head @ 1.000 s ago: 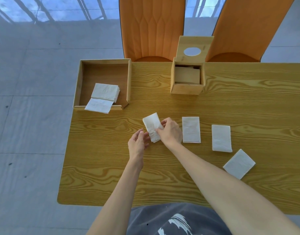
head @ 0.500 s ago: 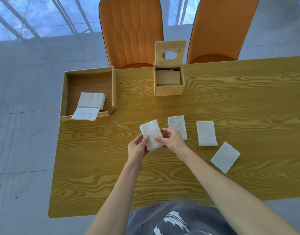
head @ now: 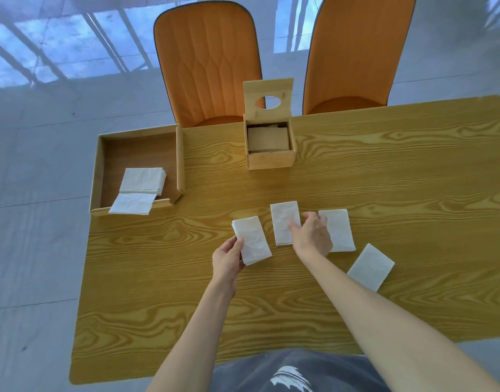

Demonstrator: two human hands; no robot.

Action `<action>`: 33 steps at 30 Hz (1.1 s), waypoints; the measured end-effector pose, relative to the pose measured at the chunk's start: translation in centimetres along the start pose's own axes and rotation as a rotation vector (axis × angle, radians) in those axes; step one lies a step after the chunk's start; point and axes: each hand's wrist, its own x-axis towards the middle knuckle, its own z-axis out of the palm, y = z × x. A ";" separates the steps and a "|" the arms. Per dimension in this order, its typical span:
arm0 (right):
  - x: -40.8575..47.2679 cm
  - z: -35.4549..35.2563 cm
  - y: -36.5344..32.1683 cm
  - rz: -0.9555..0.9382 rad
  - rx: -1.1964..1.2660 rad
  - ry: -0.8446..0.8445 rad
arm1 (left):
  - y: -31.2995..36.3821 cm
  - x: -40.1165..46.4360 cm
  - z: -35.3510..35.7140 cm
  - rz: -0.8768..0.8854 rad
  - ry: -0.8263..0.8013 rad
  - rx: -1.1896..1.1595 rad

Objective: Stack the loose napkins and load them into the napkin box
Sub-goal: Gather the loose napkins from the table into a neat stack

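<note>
Pale tiled floor and two orange chairs (head: 209,63) sit behind the wood-grain worktop (head: 356,171) we are bent over. At the far edge stands the napkin box (head: 270,154), lid (head: 268,99) tipped up and open, a tan layer visible inside; we cannot tell what it is. To its left is an open wooden tray (head: 181,159) with a small stack of napkins (head: 142,181) and one more napkin (head: 131,203) draped over its front lip.

Our left hand (head: 229,258) pinches the lower left corner of a folded napkin (head: 251,240), thumb on top, fingers closed beneath it. Our right hand (head: 312,236) is spread loosely, fingertips resting on the second napkin (head: 284,222); it grips nothing yet. A third napkin (head: 339,230) lies just right of that hand, partly under it, and a fourth napkin (head: 370,267) sits tilted nearer the right forearm.

Handling note: folded tissue, very light, soft, limp, crumples easily. Judged best taken by a short edge or corner, sliding a fingertip under to lift, then laid squarely on the held one. Too hard a pinch would crease it; a draught or quick move could unfold it.
</note>
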 end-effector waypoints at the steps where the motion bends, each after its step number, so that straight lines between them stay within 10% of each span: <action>1: 0.1 0.0 -0.1 0.006 -0.008 -0.010 | 0.0 0.1 0.0 -0.002 -0.002 -0.002; 13: -0.2 -0.1 0.9 -0.051 0.374 -0.062 | -0.8 0.0 -0.2 -0.016 -0.021 -0.004; 19: -1.1 -0.5 2.0 -0.015 0.754 -0.357 | -1.3 -0.2 -0.3 -0.024 -0.022 0.012; 33: -2.6 3.0 2.4 -0.141 0.396 -0.352 | -1.9 -0.9 -0.1 -0.014 -0.064 0.020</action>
